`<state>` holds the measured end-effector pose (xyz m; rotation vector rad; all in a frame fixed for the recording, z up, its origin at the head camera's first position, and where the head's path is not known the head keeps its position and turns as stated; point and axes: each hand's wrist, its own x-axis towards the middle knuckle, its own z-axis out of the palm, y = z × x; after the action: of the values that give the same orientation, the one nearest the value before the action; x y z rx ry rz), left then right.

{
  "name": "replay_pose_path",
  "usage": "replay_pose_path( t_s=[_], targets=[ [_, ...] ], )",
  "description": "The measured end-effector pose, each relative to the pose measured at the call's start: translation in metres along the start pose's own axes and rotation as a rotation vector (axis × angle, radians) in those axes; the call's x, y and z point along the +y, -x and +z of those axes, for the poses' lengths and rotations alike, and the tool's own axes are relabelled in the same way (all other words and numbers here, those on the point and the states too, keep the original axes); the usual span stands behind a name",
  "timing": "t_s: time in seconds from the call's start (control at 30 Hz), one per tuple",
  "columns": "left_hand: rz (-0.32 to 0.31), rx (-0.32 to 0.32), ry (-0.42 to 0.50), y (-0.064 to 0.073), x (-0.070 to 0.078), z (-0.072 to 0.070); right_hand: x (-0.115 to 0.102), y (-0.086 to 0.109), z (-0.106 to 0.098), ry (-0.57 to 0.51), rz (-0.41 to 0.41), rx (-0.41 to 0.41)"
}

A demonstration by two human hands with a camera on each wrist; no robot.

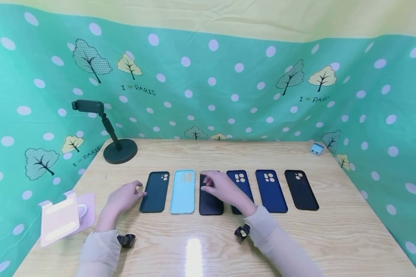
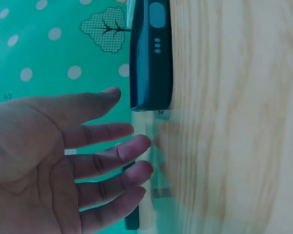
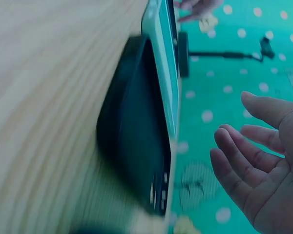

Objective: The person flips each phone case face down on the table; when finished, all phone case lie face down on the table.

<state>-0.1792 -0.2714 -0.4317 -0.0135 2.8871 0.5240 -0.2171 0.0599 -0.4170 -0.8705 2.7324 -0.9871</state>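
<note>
Several phone cases lie in a row on the table. My left hand is beside the left edge of the dark teal phone case, its fingers loosely spread and holding nothing in the left wrist view. Right of that case lies a light blue phone case. Over the black phone case hovers my right hand, covering part of it. The right wrist view shows its fingers relaxed and apart from the case. Partly behind this hand is a navy phone case with round camera holes.
Farther right lie another navy phone case and a black phone case. A black phone stand is at the back left, a pink folding stand at the front left. A small blue charger sits at the back right.
</note>
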Motion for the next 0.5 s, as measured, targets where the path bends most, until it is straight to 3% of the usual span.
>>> replay_pose_path(
  t_s=[0.23, 0.5],
  targets=[
    [-0.007, 0.017, -0.017, -0.003, -0.002, 0.003, -0.029, -0.030, 0.030, -0.035, -0.027, -0.073],
    [-0.020, 0.030, -0.030, -0.006, 0.001, 0.004, -0.048, -0.062, 0.061, -0.033, 0.051, -0.021]
  ],
)
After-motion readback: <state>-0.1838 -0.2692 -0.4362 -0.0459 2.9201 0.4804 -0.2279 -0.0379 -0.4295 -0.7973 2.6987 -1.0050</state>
